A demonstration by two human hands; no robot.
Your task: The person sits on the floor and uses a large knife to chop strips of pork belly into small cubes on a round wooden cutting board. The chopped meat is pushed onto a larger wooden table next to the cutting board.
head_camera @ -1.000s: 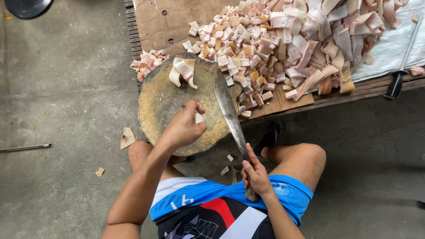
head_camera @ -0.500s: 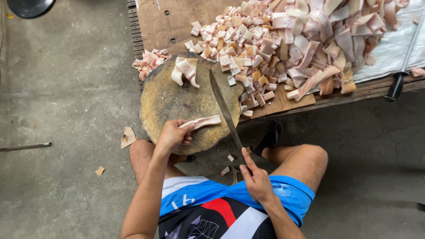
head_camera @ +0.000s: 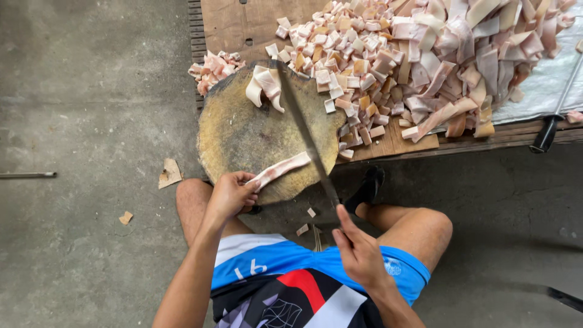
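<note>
A round, worn wooden chopping block (head_camera: pixel 243 133) sits in front of me. My left hand (head_camera: pixel 231 194) pinches the near end of a long pale strip of pork skin (head_camera: pixel 282 169) lying across the block's near edge. My right hand (head_camera: pixel 358 252) grips the handle of a long knife (head_camera: pixel 303 130), whose blade runs over the block and meets the far end of the strip. A few curled strips (head_camera: pixel 265 86) rest at the block's far edge.
A low wooden platform (head_camera: pixel 234 24) behind the block carries a big heap of cut cubes (head_camera: pixel 349 67) and uncut strips (head_camera: pixel 461 61). A second knife (head_camera: pixel 549 124) lies at its right edge. Scraps (head_camera: pixel 170 173) dot the concrete floor; a metal rod (head_camera: pixel 27 175) lies left.
My left hand drew a strip from the middle of the block to its near edge and laid it flat. The knife swung left over the block to meet the strip.
</note>
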